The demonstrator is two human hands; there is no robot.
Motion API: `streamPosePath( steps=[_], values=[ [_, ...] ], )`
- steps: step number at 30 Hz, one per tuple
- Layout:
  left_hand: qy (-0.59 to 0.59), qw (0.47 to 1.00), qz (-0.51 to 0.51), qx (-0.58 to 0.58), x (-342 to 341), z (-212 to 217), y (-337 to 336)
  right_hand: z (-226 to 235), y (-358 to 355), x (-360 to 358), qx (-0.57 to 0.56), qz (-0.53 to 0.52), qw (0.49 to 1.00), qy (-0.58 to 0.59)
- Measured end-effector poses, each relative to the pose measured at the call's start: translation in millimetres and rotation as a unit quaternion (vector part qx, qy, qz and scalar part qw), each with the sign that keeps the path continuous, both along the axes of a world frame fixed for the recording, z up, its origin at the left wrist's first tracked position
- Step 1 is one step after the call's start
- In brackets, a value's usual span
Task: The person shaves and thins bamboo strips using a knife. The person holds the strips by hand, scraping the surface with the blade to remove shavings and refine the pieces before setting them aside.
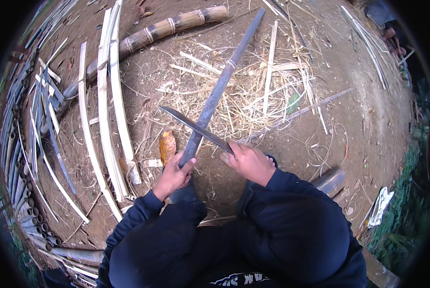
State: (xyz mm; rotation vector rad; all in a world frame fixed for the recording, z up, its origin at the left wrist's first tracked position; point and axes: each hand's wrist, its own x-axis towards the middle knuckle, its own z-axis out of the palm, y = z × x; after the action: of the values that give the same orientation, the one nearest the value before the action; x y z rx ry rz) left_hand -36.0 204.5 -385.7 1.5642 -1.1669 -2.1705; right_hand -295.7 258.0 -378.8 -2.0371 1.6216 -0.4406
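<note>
While the left hand (pixel 172 175) grips a bamboo strip (pixel 218 90), the right hand (pixel 250 162) hides the blade's (pixel 195 128) handle.

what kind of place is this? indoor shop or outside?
Outside, probably a bamboo-working yard. Bare dirt ground, split strips laid in rows, a whole bamboo pole and shavings. The left hand holds a strip; the right hand holds a blade across it.

knife handle (pixel 234 152) hidden in right hand (pixel 251 163)
</note>
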Motion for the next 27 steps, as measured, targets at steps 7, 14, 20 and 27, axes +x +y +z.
streamPosePath(
  steps=[7, 14, 20, 27],
  values=[
    [0.106, 0.971, -0.016, 0.215, 3, -7, -1, 11, 6, 11, -0.014, 0.138, 0.988, 0.071],
    [-0.162, 0.957, -0.095, -0.221, 16, -42, 20, 0, -20, 25, -0.037, 0.205, 0.972, 0.109],
    [-0.286, 0.903, -0.174, -0.269, 11, -36, 18, -14, -66, -39, 0.013, 0.078, 0.977, 0.197],
    [-0.248, 0.918, -0.15, -0.27, 18, -38, 20, 4, -46, -11, -0.037, 0.169, 0.976, 0.134]
  ],
)
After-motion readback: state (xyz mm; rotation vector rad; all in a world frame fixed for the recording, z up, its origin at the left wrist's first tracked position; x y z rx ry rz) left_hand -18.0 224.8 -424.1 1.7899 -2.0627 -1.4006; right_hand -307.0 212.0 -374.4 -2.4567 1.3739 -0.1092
